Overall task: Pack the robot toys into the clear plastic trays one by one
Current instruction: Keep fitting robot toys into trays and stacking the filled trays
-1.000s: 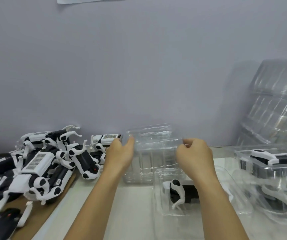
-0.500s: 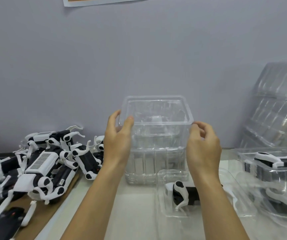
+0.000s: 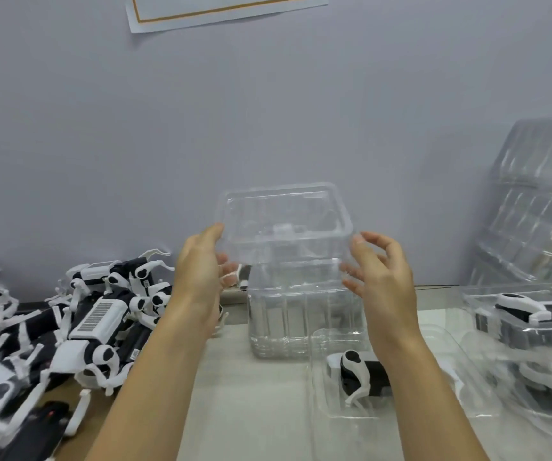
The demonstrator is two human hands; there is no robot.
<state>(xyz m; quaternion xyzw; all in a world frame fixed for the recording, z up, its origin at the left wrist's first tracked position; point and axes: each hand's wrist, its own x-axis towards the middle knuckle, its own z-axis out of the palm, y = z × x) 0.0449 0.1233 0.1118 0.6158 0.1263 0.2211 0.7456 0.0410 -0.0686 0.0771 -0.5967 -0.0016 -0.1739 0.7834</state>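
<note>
while my left hand (image 3: 201, 264) and right hand (image 3: 379, 272) grasp the top clear tray (image 3: 284, 221) by its side walls just above the tray stack (image 3: 304, 314), i judge it best kept level and brought down gently beside the packed robot toy (image 3: 361, 372).

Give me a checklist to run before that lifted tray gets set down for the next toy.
1. Both hands on the tray: ok, left hand and right hand at its sides.
2. Tray free of the stack: ok, lifted above it.
3. One tray only in the grip: cannot tell, clear plastic.
4. Tray empty: ok.
5. Toys within reach: ok, toy pile at left.
6. Bare table in front: ok.
</note>
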